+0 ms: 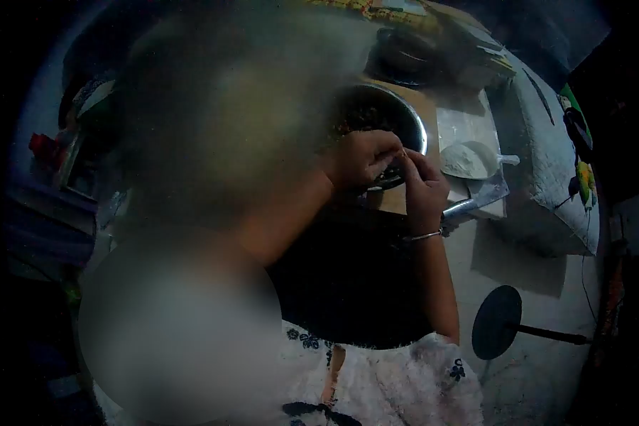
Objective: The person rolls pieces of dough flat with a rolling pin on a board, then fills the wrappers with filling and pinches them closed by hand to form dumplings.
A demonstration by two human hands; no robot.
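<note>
My left hand (366, 157) and my right hand (427, 186) meet above a round metal-rimmed pan (420, 126). Fingers and thumbs are pinched together, tip to tip. Whatever lies between the fingertips is too small and dim to make out. Inside the pan is a dark, chopped-looking mix (362, 117), partly covered by my left hand and by a blur. A bracelet (426, 236) circles my right wrist. Right of that hand stands a white bowl (491, 162) with a pale powder (464, 160) that looks like flour.
The pan rests on a brown board (394, 202). Behind it is a dark round pot (403, 57). A rolled clear plastic piece (461, 207) lies by the bowl. At right are a white raised block (547, 177) and a dark disc on a rod (497, 323). Blur hides much of the left.
</note>
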